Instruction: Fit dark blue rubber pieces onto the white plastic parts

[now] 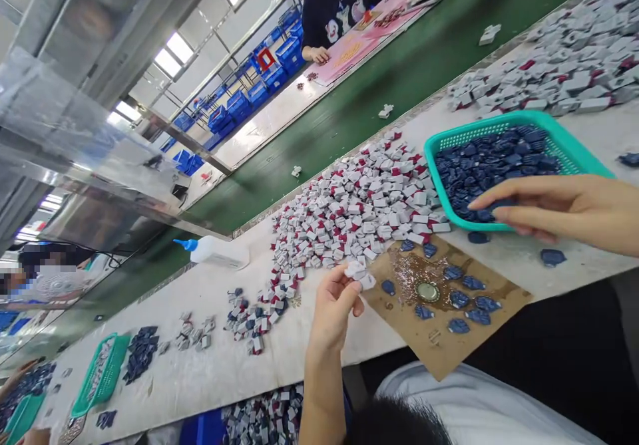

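Note:
My left hand [335,308] pinches a small light-grey plastic piece [360,274] between thumb and fingers, just off the left corner of a brown board [444,358]. My right hand [554,209] reaches over the front rim of a green basket [519,118] full of dark blue plastic pieces [492,162]. Its thumb and forefinger are stretched out and apart, the tips at the blue pieces. Several loose blue pieces [458,326] lie on the board around a small round metal cap [427,291] and a wet, glittery patch.
Behind the board spreads a heap of grey and dark red pieces [349,205]; another heap [564,66] lies far right. A white bottle with a blue tip [219,252] lies left. Beyond runs a green conveyor belt [339,132]. A co-worker [339,12] sits across it.

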Motion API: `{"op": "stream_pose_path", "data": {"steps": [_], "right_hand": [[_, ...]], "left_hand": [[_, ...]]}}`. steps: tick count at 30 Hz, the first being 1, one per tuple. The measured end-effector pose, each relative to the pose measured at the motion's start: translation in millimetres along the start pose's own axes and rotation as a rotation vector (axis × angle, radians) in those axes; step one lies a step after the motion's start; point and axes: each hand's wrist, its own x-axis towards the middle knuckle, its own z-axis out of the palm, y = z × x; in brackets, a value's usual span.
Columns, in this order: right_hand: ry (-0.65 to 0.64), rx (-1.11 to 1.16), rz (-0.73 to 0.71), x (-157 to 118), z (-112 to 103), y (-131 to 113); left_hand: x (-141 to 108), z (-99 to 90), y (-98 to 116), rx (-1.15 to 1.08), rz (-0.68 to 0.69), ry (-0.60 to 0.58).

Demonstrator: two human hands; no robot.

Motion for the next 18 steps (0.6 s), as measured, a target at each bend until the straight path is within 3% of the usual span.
{"op": "stream_pose_path", "data": {"steps": [5,9,15,18], "right_hand": [[-0.254,0.391,0.087,-46,34,-11],[-0.41,0.366,0.03,-55,57,-8],[-0.229,0.316,0.085,-55,78,-21],[-0.213,0.292,0.087,-54,87,-21]], "left_hand": [[-10,13.3,-25,-0.149,-0.114,-0.077],[-12,14.5,-33,-0.107,-0.158,-0.118],[-13,8.4,-35,-0.115,-0.172,-0.067],[-14,8.0,-39,-0.129,-0.173,-0.051]]}}
